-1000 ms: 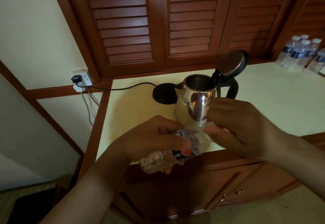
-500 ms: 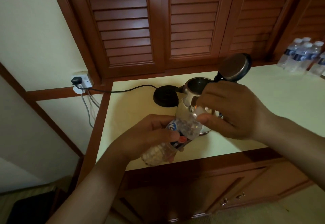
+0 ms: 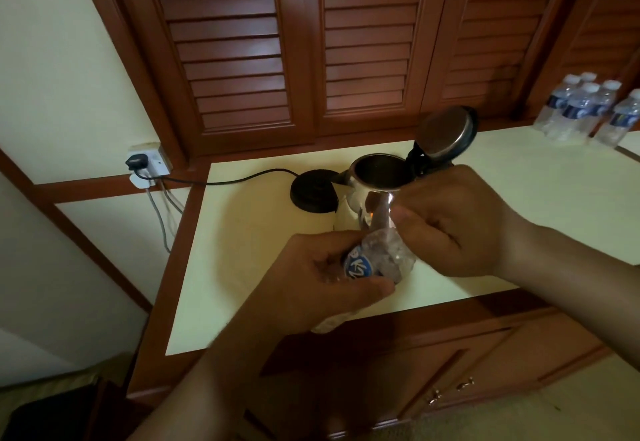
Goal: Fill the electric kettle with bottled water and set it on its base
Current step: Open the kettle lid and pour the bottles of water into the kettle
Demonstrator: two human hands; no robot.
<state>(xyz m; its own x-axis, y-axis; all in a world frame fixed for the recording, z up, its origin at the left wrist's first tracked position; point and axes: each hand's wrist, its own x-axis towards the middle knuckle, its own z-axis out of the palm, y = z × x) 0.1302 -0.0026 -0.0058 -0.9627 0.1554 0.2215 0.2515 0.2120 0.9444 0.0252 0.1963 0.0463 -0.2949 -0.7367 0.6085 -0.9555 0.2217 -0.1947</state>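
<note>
Bottle (image 3: 377, 260) gripped round the label by left hand (image 3: 322, 285), tilted with neck up toward the kettle (image 3: 370, 195); right hand (image 3: 453, 226) curled tight at the neck, apparently pinching the cap, though cap itself hidden under the fingers. Kettle standing on the tabletop (image 3: 263, 233), lid (image 3: 446, 132) flipped up, mouth open, touching or just beside the black base (image 3: 313, 191) but not on it. No water visibly poured yet. Likely trouble: thin, crinkly plastic squeezed hard while the cap comes free, sending a spurt over the tabletop or toward the base, plugged by cord (image 3: 235, 181) into the wall socket (image 3: 147, 163). Also possible: neck held low against the kettle wall instead of over the mouth, so the first pour running down polished steel; raised lid knocked shut by the right wrist. Pale cream tabletop with wood edging, smooth, so spills spreading freely toward the front edge and drawers (image 3: 450, 392) below. Louvred wooden doors (image 3: 363, 42) behind; spare bottles (image 3: 585, 108) well apart at far right. Dim, warm room light.
</note>
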